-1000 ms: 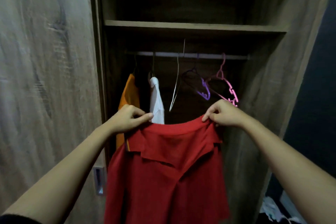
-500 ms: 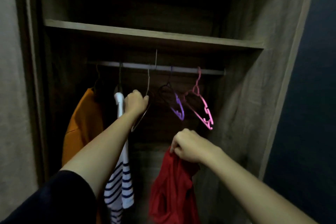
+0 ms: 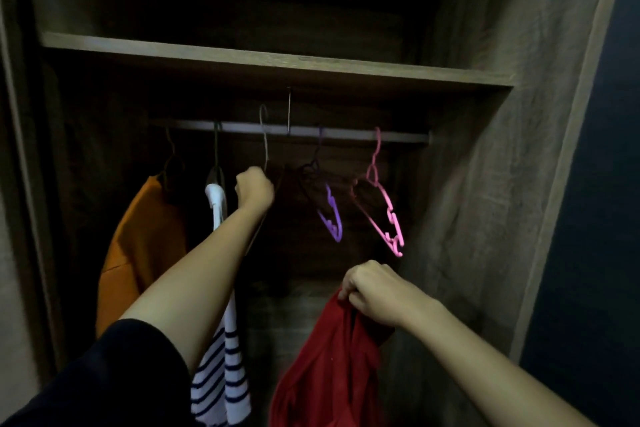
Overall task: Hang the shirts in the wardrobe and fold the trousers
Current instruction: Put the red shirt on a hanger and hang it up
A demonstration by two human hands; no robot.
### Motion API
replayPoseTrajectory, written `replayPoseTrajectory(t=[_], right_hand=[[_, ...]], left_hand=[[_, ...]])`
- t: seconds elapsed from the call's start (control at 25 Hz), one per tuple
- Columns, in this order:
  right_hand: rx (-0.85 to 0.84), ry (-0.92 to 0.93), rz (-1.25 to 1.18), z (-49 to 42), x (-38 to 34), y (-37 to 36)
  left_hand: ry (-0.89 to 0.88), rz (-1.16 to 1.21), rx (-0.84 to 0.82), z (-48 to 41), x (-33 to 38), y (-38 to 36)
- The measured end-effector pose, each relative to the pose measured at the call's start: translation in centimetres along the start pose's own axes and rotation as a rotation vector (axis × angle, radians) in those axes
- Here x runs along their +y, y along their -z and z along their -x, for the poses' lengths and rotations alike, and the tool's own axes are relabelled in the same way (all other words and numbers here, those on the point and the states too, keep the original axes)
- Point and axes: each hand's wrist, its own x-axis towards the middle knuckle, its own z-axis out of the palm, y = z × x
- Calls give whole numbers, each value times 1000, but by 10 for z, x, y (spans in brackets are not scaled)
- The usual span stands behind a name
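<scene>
My right hand [image 3: 372,291] grips a bunched red shirt [image 3: 325,367] that hangs below it in front of the open wardrobe. My left hand [image 3: 254,189] reaches up inside and grips a thin grey wire hanger [image 3: 265,135], whose hook stands level with the rail [image 3: 349,136]. The hanger's lower part is hidden behind my fist and arm. An orange shirt [image 3: 138,253] and a white shirt with dark stripes [image 3: 221,371] hang at the left of the rail.
An empty purple hanger [image 3: 330,215] and an empty pink hanger [image 3: 384,215] hang on the rail to the right of my left hand. A wooden shelf [image 3: 277,64] runs just above the rail. The wardrobe's side wall [image 3: 519,149] stands close on the right.
My left hand let go of the red shirt, reached up and took hold of the wire hanger. The shirt went from spread between both hands to hanging bunched from my right hand.
</scene>
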Motion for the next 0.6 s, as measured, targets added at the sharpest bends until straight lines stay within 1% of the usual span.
replayPoseTrajectory(t=[0.12,0.2,0.24,0.36,0.44,0.6], right_hand=[[-5,10,0,-5,-5,-9],[5,15,0,-9,-10,-13],[12,24,2,-10,-14,-15],[11,48,3,-8,-28,-20],[6,59,2,-5,-36,-22],[-25,35,-16,-2,-44,-30]], left_hand=[[19,90,48,33,-9,8],[-6,187,54,65,-20,14],[-6,241,42,83,-27,19],[70,353,-51,134,-47,40],[73,348,-94,157,-66,56],[-62,248,-81,193,-122,86]])
